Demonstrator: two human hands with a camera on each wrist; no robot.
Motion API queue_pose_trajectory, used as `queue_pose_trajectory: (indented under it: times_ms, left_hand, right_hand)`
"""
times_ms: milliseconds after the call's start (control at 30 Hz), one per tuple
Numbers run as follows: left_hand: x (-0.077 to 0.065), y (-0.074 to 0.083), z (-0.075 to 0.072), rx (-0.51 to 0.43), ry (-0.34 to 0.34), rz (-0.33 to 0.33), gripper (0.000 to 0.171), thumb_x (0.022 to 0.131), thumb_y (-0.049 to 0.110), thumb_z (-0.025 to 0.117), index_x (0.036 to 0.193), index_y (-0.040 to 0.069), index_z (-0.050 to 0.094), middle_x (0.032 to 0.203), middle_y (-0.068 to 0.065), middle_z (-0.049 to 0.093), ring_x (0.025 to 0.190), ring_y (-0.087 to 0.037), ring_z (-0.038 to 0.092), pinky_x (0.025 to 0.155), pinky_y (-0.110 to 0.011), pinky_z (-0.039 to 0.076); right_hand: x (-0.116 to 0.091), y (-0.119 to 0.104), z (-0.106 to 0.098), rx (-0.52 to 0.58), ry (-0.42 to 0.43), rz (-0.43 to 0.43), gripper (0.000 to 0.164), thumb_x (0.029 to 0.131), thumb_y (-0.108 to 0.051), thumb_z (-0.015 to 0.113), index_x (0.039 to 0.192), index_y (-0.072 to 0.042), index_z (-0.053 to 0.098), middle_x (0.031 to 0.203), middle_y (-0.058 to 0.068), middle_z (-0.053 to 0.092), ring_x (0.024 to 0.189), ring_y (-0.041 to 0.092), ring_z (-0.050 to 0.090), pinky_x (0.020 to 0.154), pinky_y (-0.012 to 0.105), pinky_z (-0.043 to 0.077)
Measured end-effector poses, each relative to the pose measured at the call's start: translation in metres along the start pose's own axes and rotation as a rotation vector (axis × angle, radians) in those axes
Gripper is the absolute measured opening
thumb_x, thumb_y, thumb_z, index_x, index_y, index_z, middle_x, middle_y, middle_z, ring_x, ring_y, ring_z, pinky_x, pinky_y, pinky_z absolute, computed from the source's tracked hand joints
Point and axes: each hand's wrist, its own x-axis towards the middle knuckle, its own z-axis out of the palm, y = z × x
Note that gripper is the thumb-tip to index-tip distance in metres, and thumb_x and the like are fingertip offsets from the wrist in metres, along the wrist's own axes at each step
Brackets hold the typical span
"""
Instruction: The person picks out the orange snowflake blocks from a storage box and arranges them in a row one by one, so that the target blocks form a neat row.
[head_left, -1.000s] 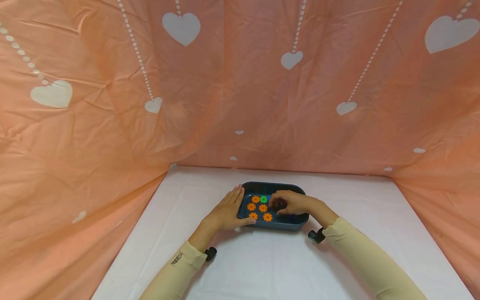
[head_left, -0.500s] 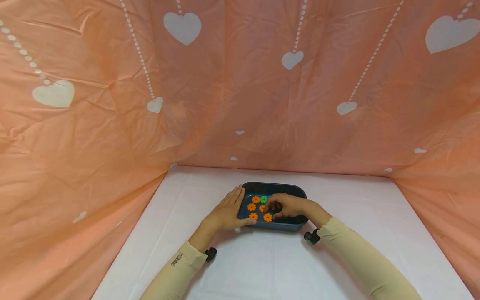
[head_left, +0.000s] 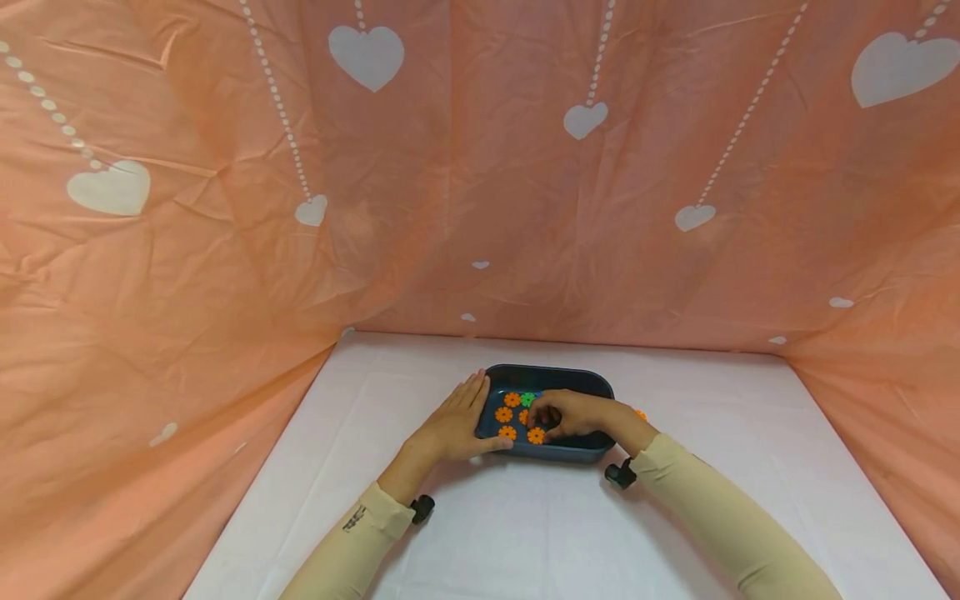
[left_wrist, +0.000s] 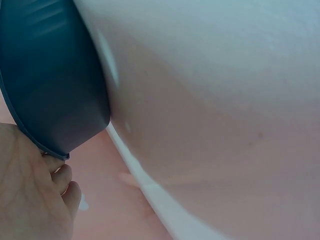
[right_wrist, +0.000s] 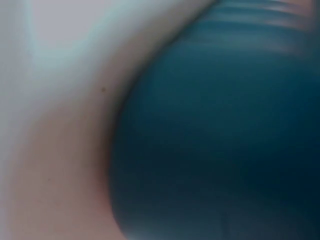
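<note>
A dark blue oblong tray [head_left: 558, 453] stands on the white-covered table. My left hand [head_left: 450, 432] rests along its left end, fingers straight and thumb over the near rim; the left wrist view shows the same hand [left_wrist: 27, 187] at the tray's rim. Inside lie several orange flower-shaped discs [head_left: 504, 414], a green one [head_left: 528, 400] and a sliver of something blue [head_left: 538, 395]. My right hand [head_left: 577, 412] reaches in with bent fingers, its fingertips over the middle orange disc, which they partly cover. Whether they pinch it cannot be seen. The right wrist view shows only the tray's blurred outer wall [right_wrist: 210, 125].
A bit of orange [head_left: 641, 415] shows just beyond my right wrist, outside the tray. White cloth [head_left: 510, 533] covers the table. Peach curtains [head_left: 517, 208] with white hearts hang behind and at both sides.
My right hand has shifted left and slightly nearer inside the tray, onto the middle orange disc. The orange bit beside the wrist has come into view. My left hand stays put.
</note>
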Motion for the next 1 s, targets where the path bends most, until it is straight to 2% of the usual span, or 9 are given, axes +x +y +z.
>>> queue_pose_trajectory:
  times_ms: [567, 1000]
  left_hand:
    - [-0.0006, 0.0015, -0.0007, -0.006, -0.002, -0.009, 0.122, 0.095, 0.080, 0.057, 0.172, 0.003, 0.003, 0.180, -0.013, -0.003, 0.167, -0.028, 0.001, 0.135, -0.043, 0.007]
    - [0.0006, 0.0006, -0.0007, -0.014, 0.000, -0.008, 0.122, 0.095, 0.081, 0.057, 0.172, 0.003, 0.003, 0.180, -0.012, -0.003, 0.167, -0.028, 0.001, 0.135, -0.043, 0.008]
  right_hand:
    - [0.0013, -0.0013, 0.0005, 0.017, -0.007, 0.029, 0.025, 0.093, -0.007, 0.084, 0.116, -0.009, 0.072, 0.107, 0.003, 0.063, 0.094, 0.016, 0.057, 0.081, 0.026, 0.052]
    - [0.0028, -0.0012, -0.0001, -0.080, 0.028, 0.036, 0.024, 0.089, -0.012, 0.087, 0.106, -0.008, 0.071, 0.096, -0.003, 0.062, 0.085, 0.005, 0.054, 0.077, 0.024, 0.053]
